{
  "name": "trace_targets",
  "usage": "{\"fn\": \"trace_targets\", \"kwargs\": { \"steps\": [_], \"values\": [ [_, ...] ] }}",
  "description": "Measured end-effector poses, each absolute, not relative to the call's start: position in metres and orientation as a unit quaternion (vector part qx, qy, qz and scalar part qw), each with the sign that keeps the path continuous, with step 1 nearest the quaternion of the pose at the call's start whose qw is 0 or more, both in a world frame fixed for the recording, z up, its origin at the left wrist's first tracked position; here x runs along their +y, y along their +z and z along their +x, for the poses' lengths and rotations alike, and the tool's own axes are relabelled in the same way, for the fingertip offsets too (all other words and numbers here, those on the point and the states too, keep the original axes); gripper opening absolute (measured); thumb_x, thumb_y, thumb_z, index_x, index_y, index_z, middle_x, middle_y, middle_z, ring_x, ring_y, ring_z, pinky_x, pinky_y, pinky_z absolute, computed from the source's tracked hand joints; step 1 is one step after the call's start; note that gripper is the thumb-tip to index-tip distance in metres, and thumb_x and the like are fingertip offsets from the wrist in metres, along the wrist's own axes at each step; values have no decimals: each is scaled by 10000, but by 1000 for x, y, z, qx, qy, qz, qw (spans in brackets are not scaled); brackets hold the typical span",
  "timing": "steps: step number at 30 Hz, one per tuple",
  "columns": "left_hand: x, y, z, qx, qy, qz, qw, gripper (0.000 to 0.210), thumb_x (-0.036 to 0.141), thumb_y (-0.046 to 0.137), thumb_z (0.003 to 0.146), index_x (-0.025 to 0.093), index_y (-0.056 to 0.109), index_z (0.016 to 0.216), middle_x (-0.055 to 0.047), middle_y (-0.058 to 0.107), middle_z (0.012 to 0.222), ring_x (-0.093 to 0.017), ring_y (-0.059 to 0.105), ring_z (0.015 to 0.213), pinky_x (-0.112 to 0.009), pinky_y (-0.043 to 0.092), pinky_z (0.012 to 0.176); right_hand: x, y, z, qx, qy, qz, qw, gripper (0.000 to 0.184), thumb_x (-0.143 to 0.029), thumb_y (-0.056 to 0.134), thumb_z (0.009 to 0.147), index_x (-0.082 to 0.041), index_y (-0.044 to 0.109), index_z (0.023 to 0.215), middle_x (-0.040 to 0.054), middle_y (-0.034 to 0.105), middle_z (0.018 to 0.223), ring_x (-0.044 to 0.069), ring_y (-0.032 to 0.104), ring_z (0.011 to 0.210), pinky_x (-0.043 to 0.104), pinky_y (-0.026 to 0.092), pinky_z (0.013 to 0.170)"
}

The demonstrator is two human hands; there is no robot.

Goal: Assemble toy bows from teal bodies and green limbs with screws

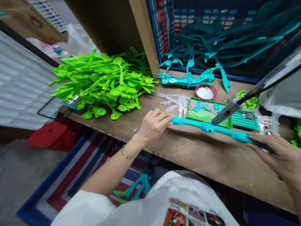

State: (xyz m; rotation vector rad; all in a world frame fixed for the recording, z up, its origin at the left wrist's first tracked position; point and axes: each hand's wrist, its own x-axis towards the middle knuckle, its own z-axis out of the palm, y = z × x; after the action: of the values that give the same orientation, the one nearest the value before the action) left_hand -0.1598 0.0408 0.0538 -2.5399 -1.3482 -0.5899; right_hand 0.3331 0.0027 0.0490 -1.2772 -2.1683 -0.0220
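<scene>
Far left of the green tray [199,116], a carton [25,23] carries a round red-and-green mark; any lettering in it is too blurred to read. Nearer but still left of the tray, a bottle [63,55] with a blue cap stands behind a heap of green parts [105,84]. The left hand [154,125], just left of the tray, is clamped on one end of the teal bar [208,127], which stretches across in front of the tray. Clear pieces [172,102] lie beside the tray's left edge. In front of the tray, the white shirt [141,210] bears a print [195,215] of cartoon panels, their captions too small to read. Behind the tray sits a red bowl [205,92] of white bits. A grey driver [225,111] slants over the tray, its lower end by the bar's middle. Right of the tray, the right hand [279,157] grips the bar's other end.
</scene>
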Motion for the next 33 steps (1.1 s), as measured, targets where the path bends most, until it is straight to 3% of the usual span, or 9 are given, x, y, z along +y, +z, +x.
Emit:
{"fn": "trace_targets", "kwargs": {
  "steps": [7,11,13,16,19,22,25,27,33],
  "values": [
    [27,40,-166,-441,-254,-860,22,280,397,632,968,319,698,1228,-53,748,1172,-228,666,1031,-380,484,877,-14,39,341,-820,34,-488,297,416,-312,795,786,-473,714,1161,25,788,1098,312,753,970,526,594,892],
    [-16,8,-165,-595,-379,-702,-95,686,471,828,790,229,567,1377,-153,623,1344,-292,618,1199,-443,511,981,-56,-4,328,-783,22,-533,320,605,-294,821,733,-571,653,1243,5,775,1133,347,747,918,568,571,878],
    [-34,-15,-161,-668,-451,-543,-236,801,484,851,751,181,493,1401,-176,618,1315,-263,668,1097,-413,561,894,-76,-28,323,-763,12,-556,328,649,-306,833,720,-587,631,1270,16,773,1119,356,741,876,573,562,846],
    [-48,-41,-155,-661,-480,-378,-435,688,438,871,720,130,563,1253,-115,704,1060,-203,705,920,-363,574,832,-86,-44,311,-764,-7,-566,311,519,-358,838,719,-486,701,1203,41,773,1072,346,731,824,568,549,824],
    [-51,-48,-153,-640,-504,-319,-485,670,352,923,647,131,616,1200,-82,720,988,-176,696,891,-330,556,845,-68,-23,273,-797,15,-528,292,365,-391,848,716,-323,747,1060,64,761,1061,330,718,882,552,523,879],
    [-53,-43,-154,-599,-519,-299,-532,647,328,900,690,138,628,1246,-97,734,1049,-172,695,902,-318,547,850,-44,10,200,-795,188,-490,304,240,-391,796,794,-267,741,993,86,747,1094,301,707,978,488,533,903],
    [-56,-38,-157,-564,-524,-296,-565,620,311,871,738,152,630,1287,-106,732,1113,-170,688,926,-297,537,844,-36,21,120,-634,531,-506,245,275,-482,691,897,-221,680,812,38,709,747,188,659,654,347,540,647],
    [-59,-35,-157,-544,-537,-287,-578,639,296,869,743,173,619,1318,-105,722,1154,-158,681,908,-276,531,809,-42,13,79,-447,754,-457,149,360,-549,722,857,-195,670,827,51,725,765,156,635,584,308,524,567],
    [-61,-24,-132,-455,-605,-217,-616,504,324,828,780,200,673,1242,-85,729,1179,-220,684,1068,-330,522,967,-44,-17,37,-143,828,-424,337,324,-526,762,837,-260,709,1014,41,766,1093,217,728,1016,404,592,933]
  ]
}}
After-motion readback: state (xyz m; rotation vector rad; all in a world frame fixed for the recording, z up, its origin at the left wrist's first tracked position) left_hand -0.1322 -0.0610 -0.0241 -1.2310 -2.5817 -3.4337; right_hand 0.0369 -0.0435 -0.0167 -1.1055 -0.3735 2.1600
